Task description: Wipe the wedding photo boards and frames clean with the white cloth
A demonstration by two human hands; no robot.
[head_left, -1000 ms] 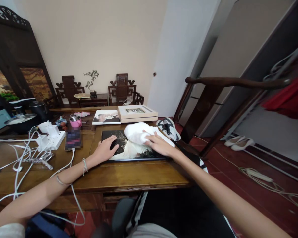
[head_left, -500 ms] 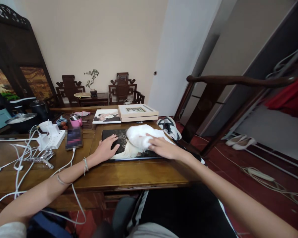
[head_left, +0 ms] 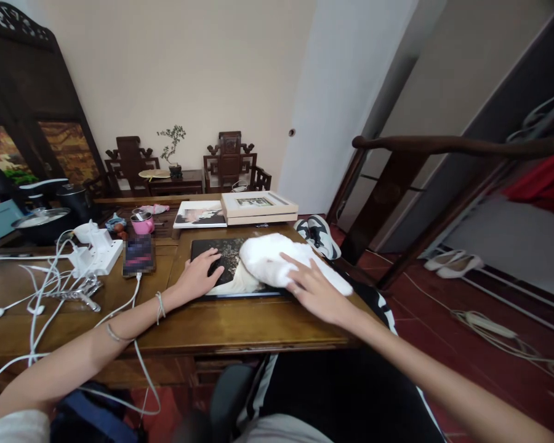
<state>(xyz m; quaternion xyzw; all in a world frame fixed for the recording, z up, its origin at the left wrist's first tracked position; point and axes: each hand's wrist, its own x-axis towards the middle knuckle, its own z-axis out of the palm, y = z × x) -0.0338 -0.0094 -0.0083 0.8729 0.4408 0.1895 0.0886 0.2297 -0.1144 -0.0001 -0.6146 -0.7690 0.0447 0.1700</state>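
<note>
A dark picture panel (head_left: 226, 250) with a pale figure on it lies flat on the wooden desk (head_left: 258, 326). My left hand (head_left: 200, 274) rests with spread fingers on the panel's left part and holds nothing. Over the panel's right part lies a fluffy white cloth (head_left: 270, 255), which reaches past the panel's right edge. On the cloth's lower right side is my right hand (head_left: 316, 289), its fingers bent around some of the cloth.
Behind the panel are a flat picture (head_left: 198, 214) and a cream framed box (head_left: 258, 209). Left are a phone (head_left: 138, 255), tangled white cables, a power strip (head_left: 106, 258) and a pink cup (head_left: 142, 224). A wooden chair (head_left: 388, 184) stands right.
My right hand has moved right and slightly down, and the white cloth has shifted and spread to the right with it. My left hand stays on the panel.
</note>
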